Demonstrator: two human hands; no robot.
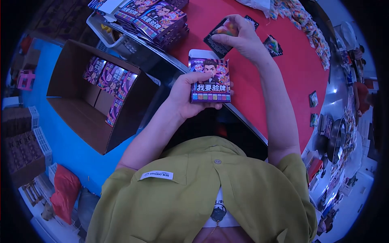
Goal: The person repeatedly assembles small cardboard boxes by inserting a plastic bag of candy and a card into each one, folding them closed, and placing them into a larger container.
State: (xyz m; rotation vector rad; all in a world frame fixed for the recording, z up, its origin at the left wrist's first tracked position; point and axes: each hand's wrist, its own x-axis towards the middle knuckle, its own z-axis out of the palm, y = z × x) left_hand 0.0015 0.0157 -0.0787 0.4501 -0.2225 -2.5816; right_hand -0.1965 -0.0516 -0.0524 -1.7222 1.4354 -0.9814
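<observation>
My left hand (181, 96) is wrapped round a small purple printed box (210, 90) with a cartoon figure on its front. The box's top flap (201, 53) stands up, white inside. Just above it, my right hand (245, 39) pinches a small black packet (218, 45) with colourful contents, its lower end close to the box's top. Part of another dark packet (252, 22) shows beyond my right fingers. To the right of my wrist, a similar packet (272, 46) lies on the red table (254, 95).
Stacked purple boxes (160, 22) sit at the table's far left, beside a white basket (117, 46). An open cardboard carton (69, 87) on the left holds several purple boxes. Colourful packets (314, 34) are heaped along the table's right edge.
</observation>
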